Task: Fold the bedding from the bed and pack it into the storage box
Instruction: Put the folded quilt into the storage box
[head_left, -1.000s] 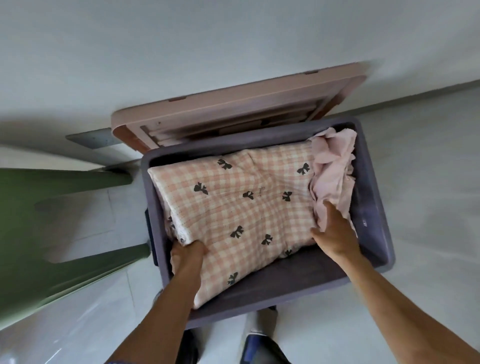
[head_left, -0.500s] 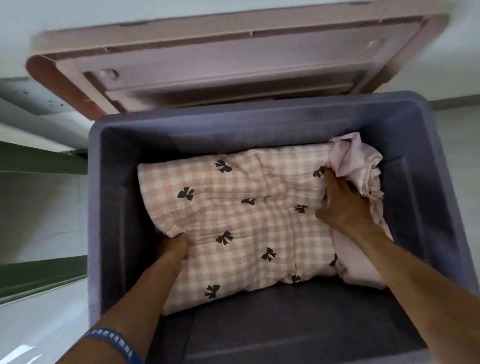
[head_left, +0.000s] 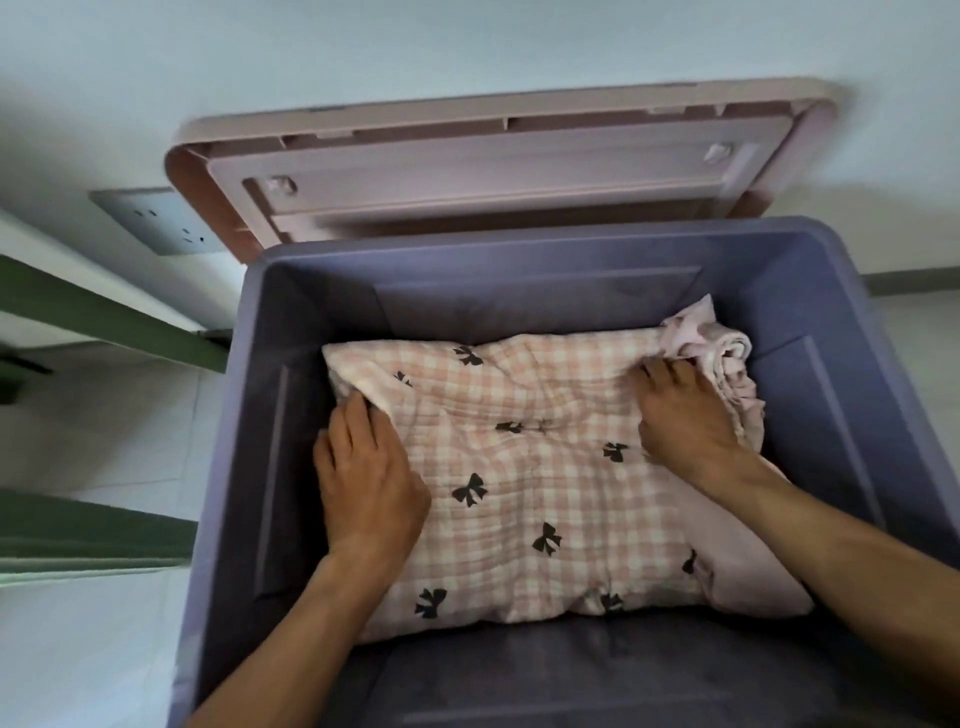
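Checked quilt (head_left: 545, 467) in purple box (head_left: 249, 415) | both hands flat, pressing quilt: left (head_left: 369, 488), right (head_left: 685, 421) | near-edge floor bare

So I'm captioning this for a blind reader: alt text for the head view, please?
Two hands, left hand and right hand, press a folded pink checked quilt with black bows down into a purple storage box. Its pink lid leans against the wall behind.

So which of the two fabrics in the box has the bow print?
The pink checked quilt under both hands; the plain pink sheet bunched at its right edge has no print.
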